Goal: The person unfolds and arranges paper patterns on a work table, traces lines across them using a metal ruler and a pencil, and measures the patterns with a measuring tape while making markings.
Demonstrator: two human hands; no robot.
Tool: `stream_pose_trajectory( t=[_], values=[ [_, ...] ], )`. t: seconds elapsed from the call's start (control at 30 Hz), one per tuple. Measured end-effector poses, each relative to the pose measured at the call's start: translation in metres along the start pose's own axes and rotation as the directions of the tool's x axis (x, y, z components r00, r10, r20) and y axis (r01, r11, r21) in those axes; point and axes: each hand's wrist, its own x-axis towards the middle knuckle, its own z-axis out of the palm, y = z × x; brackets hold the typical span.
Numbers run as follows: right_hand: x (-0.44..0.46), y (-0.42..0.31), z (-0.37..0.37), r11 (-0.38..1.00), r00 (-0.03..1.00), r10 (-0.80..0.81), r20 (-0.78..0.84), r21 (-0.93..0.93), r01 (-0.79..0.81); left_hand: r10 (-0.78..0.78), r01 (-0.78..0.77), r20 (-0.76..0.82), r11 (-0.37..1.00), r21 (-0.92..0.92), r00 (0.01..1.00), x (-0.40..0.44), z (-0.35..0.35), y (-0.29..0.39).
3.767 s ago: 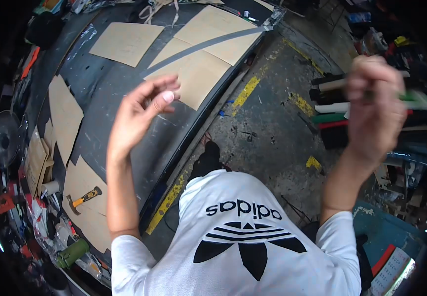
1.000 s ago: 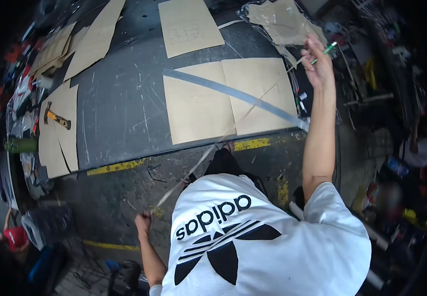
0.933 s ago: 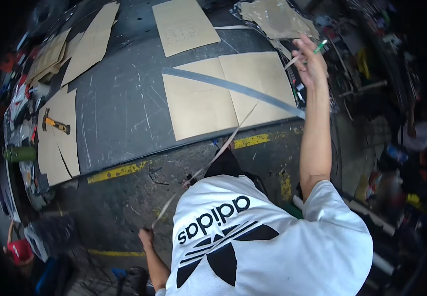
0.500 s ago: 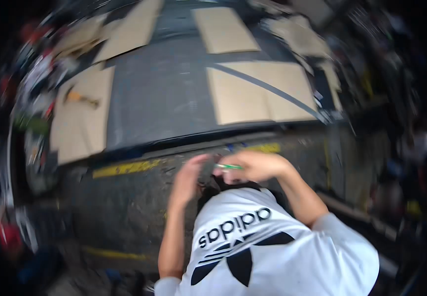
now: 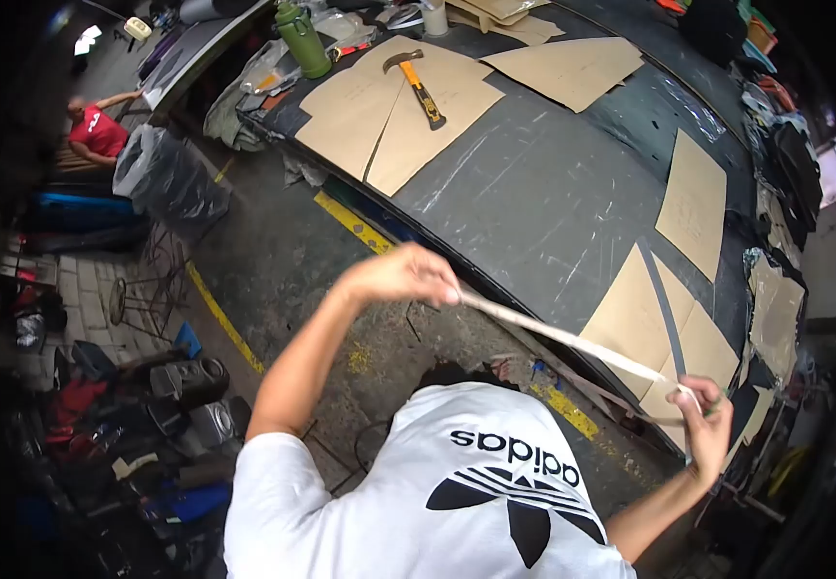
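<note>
A long, narrow pale strip (image 5: 572, 338), perhaps a tape, is stretched between my two hands in front of the table edge. My left hand (image 5: 404, 275) pinches its left end, fingers pressed together. At the other end my right hand (image 5: 706, 415) is closed on the strip, with a bit of green showing at the fingers. Behind the strip, brown cardboard pieces (image 5: 621, 309) lie on the dark table (image 5: 524, 183), with a flat grey strip (image 5: 664, 304) across them. My right hand is close to these pieces.
A hammer (image 5: 418, 89) with an orange-and-black handle rests on cardboard (image 5: 341, 101) at the table's far left. Beside it stands a green flask (image 5: 302, 41). A person in red (image 5: 99, 133) is at the far left, near a plastic-lined bin (image 5: 167, 179). Bags and clutter (image 5: 196, 386) cover the lower left.
My hands have moved from close together at my waist to wide apart, with the strip now drawn out between them. The view has swung left, bringing the flask and a person into sight.
</note>
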Motion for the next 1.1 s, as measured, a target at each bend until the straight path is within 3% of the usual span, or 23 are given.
stream_pose_trajectory(
  t=[0.03,0.1,0.17,0.23,0.33,0.5,0.6,0.77,0.87,0.93,1.03,1.1],
  values=[
    [0.016,0.000,0.010,0.998,0.999,0.045,0.007,-0.037,-0.045,-0.004,0.008,-0.068,0.998,0.065,0.998,0.003,-0.015,-0.002],
    [0.046,0.013,0.031,0.996,0.996,0.083,0.034,-0.021,-0.082,-0.110,0.102,-0.214,0.993,-0.052,0.971,0.006,-0.047,0.001],
    [0.072,0.037,0.054,0.997,0.996,0.072,0.055,0.030,-0.074,-0.106,0.068,-0.281,0.988,-0.139,0.954,0.010,-0.079,-0.006],
    [0.096,0.053,0.075,0.992,0.977,0.063,0.206,0.093,-0.083,-0.099,0.026,-0.345,0.977,-0.210,0.933,0.018,-0.109,-0.016],
    [0.120,0.057,0.102,0.991,0.978,0.056,0.199,0.109,-0.079,-0.167,0.005,-0.465,0.944,-0.331,0.869,0.028,-0.145,-0.035],
    [0.146,0.033,0.148,0.986,0.983,0.082,0.164,0.128,-0.104,-0.242,0.046,-0.415,0.903,-0.428,0.877,0.038,-0.208,-0.057],
    [0.158,0.016,0.178,0.990,0.982,0.116,0.149,0.066,-0.127,-0.249,0.128,-0.319,0.926,-0.356,0.915,0.039,-0.257,-0.076],
    [0.181,-0.052,0.232,0.978,0.974,0.208,0.094,-0.012,-0.208,-0.238,0.128,-0.303,0.931,-0.341,0.923,0.030,-0.318,-0.071],
    [0.195,-0.082,0.269,0.989,0.991,0.134,-0.005,-0.056,-0.134,-0.226,0.187,-0.083,0.926,-0.327,0.971,0.034,-0.362,-0.086],
    [0.205,-0.091,0.283,0.992,0.994,0.092,-0.051,-0.085,-0.096,-0.191,0.149,-0.079,0.918,-0.367,0.979,0.036,-0.388,-0.097],
    [0.222,-0.083,0.301,0.995,0.997,0.062,0.055,0.075,-0.066,-0.124,0.075,-0.082,0.891,-0.448,0.989,0.041,-0.422,-0.115],
    [0.234,-0.077,0.316,0.995,0.993,0.003,0.117,0.100,-0.015,-0.068,0.022,-0.310,0.989,-0.148,0.948,0.048,-0.445,-0.125]
  ],
)
